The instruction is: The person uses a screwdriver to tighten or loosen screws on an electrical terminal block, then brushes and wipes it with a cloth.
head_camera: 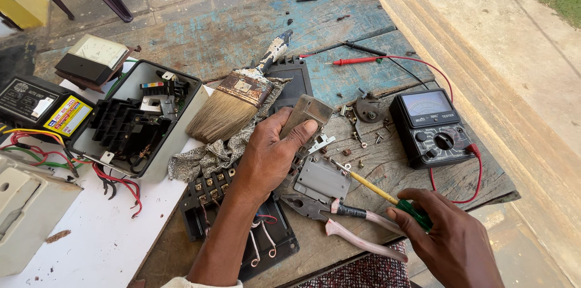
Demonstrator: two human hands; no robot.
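1. While the left hand [269,155] curls down on the bench, its thumb and fingers pinch a small tan metal plate [307,114], which stands tilted just above the knuckles
2. Right hand [451,241] is closed round the green handle of a screwdriver [378,190]; yellow shaft runs up-left from those fingers, tip landing beside the left hand
3. Under that tip, a grey plastic cover [322,179] lies flat, touching the left palm's edge
4. Just below the shaft, pliers [348,222] with pale grips rest on the wood
5. Beyond the left fingertips, a worn paintbrush [236,103] lies across a rag [212,155]
6. Further from the right hand's fingers, a black multimeter [431,127] sits with its red lead looping
7. Far side of the left wrist, an open meter box [136,121] shows its wiring
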